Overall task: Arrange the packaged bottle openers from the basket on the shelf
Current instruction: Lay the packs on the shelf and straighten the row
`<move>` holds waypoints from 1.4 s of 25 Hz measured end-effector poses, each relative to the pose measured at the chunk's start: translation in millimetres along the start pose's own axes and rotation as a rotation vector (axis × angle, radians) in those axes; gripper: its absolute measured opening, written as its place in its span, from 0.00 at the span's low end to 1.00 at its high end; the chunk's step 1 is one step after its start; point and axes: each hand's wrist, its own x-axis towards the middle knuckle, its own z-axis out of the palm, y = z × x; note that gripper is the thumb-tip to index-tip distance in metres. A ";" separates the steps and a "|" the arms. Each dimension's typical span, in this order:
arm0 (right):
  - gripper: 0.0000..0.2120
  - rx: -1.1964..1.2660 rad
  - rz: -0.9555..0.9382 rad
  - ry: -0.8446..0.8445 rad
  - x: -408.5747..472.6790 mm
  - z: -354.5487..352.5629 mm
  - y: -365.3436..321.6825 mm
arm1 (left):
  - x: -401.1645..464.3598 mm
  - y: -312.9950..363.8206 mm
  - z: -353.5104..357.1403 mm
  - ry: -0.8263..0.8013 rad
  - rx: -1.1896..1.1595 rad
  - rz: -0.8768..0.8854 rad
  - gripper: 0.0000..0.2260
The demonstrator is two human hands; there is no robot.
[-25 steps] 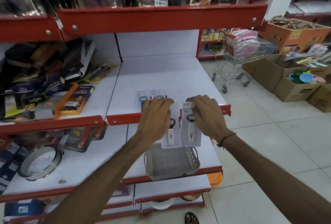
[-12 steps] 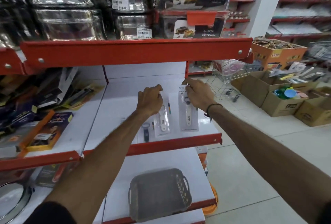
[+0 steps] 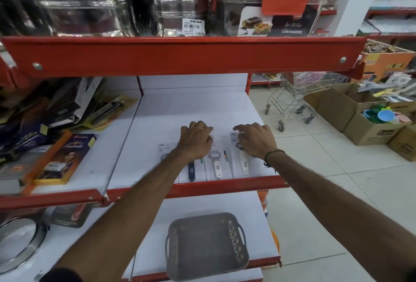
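Pressing flat at mid-frame: left hand and right hand, both open, on packs lining the shelf; basket below.

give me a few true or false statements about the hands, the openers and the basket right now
1. The grey basket sits on the shelf below the openers. True.
2. The left hand lifts a packet clear of the shelf. False: it lies flat on packets resting on the shelf.
3. The right hand rests on the rightmost white opener packet. True.
4. All visible openers have white handles. False: the dark-handled opener lies left of the middle white opener.
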 end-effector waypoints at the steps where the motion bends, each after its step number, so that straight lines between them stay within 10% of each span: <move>1: 0.18 -0.016 0.001 -0.002 -2.6 -1.1 -1.5 | -6.5 -8.1 -10.3 -0.030 -0.018 -0.011 0.21; 10: 0.39 0.160 -0.206 -0.564 -11.8 -14.3 -92.7 | -81.3 -73.9 -78.8 -0.587 0.269 -0.146 0.37; 35: 0.38 0.050 -0.125 -0.639 -23.2 -29.0 -58.4 | -78.4 -34.6 -42.6 -0.408 0.106 -0.010 0.31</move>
